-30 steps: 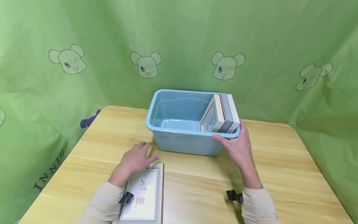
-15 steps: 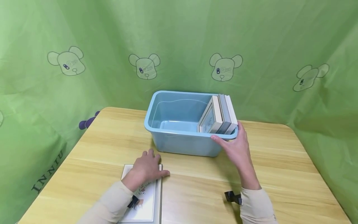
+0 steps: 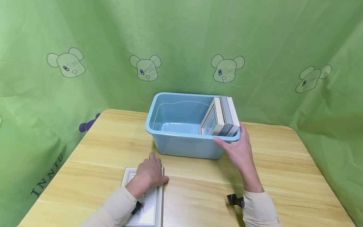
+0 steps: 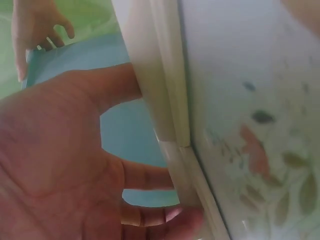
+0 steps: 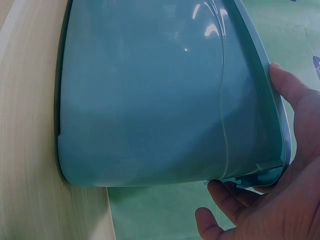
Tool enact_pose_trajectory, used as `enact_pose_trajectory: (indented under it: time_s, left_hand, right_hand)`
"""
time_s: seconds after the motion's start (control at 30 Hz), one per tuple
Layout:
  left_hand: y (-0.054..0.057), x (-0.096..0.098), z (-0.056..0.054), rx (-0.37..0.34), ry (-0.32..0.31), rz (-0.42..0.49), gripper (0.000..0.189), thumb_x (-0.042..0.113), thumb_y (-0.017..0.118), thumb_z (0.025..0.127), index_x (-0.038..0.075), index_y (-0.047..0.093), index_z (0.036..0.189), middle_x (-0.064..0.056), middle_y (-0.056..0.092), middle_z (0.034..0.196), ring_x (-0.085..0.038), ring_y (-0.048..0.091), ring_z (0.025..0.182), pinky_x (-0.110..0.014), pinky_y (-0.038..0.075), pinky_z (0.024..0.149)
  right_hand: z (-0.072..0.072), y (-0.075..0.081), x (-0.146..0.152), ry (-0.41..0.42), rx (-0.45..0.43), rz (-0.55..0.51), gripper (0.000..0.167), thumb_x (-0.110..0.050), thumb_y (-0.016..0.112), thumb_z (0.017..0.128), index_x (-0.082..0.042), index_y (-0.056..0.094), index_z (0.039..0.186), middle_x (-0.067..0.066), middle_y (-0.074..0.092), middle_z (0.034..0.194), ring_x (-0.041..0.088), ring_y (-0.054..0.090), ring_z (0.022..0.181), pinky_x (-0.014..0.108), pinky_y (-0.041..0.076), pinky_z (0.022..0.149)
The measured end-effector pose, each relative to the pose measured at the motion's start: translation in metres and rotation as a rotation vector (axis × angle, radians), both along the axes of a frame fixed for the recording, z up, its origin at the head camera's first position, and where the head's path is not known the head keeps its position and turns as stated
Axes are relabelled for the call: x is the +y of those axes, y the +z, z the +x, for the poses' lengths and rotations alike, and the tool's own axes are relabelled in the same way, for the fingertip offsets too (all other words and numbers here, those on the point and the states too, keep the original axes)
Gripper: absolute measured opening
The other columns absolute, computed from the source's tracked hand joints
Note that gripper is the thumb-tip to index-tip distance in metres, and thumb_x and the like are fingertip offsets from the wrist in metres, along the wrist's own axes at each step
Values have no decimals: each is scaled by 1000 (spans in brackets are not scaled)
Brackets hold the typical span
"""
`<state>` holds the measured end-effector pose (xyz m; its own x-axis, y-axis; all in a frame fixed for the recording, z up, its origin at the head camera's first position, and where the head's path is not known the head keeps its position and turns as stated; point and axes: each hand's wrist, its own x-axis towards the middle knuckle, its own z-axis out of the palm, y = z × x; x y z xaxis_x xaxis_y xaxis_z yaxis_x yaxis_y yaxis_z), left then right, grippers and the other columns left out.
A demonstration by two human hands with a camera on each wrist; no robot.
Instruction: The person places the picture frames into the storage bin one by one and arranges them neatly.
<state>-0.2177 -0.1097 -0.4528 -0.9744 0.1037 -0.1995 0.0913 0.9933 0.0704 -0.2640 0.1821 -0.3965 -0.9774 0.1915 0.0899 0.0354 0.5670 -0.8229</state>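
A picture frame (image 3: 155,205) with a plant print lies flat near the table's front. My left hand (image 3: 149,171) is over its far end, thumb at the right edge and fingertips at the far edge. In the left wrist view, thumb and fingers grip the frame's border (image 4: 167,85) by a corner. My right hand (image 3: 241,151) holds the near right corner of a light blue plastic bin (image 3: 181,145), thumb (image 5: 287,85) on the rim. Inside, at the bin's right end, lean a cream picture frame (image 3: 211,121), a grey-blue frame (image 3: 227,113) and a white frame (image 3: 233,113).
The wooden table (image 3: 198,195) reaches back to a green curtain (image 3: 187,37) printed with bear heads. Purple printing on the curtain (image 3: 88,125) shows beyond the left table edge. A black wrist mount (image 3: 235,200) sticks out from the right sleeve.
My left hand has moved right and toward me, from beyond the frame onto its far end, where it takes hold. My right hand has stayed on the bin's corner.
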Motion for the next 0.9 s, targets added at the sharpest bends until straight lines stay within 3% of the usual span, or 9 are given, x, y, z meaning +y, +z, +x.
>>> enact_pose_trajectory:
  time_s: [0.23, 0.47, 0.7, 0.9]
  left_hand:
    - [-1, 2, 5, -31, -74, -15, 60, 48, 74, 72, -1, 60, 105, -16, 49, 103, -25, 56, 64, -35, 53, 49]
    - [-1, 3, 13, -42, -54, 73, 61, 36, 82, 64, -1, 59, 107, -16, 48, 106, -25, 54, 66, -34, 51, 48]
    - [1, 5, 21, -39, -106, 91, 60, 26, 86, 60, -3, 59, 104, -16, 49, 106, -25, 57, 64, -34, 54, 52]
    - [2, 6, 28, -35, -119, 120, 54, 14, 85, 56, -3, 58, 100, -17, 50, 103, -23, 54, 61, -30, 51, 48]
  right_hand:
    - [1, 0, 1, -1, 12, -3, 120, -60, 79, 69, -20, 6, 157, 14, 18, 161, 39, 23, 145, 65, 23, 115]
    - [0, -2, 0, 2, 12, -10, 119, -59, 79, 69, -21, 7, 157, 14, 18, 161, 39, 24, 145, 64, 24, 115]
    - [1, -1, -1, 3, 10, -7, 120, -60, 79, 70, -21, 6, 157, 14, 17, 161, 39, 23, 145, 64, 23, 115]
    - [1, 0, 0, 4, 12, -9, 119, -59, 79, 70, -21, 6, 157, 14, 17, 161, 39, 22, 145, 65, 23, 115]
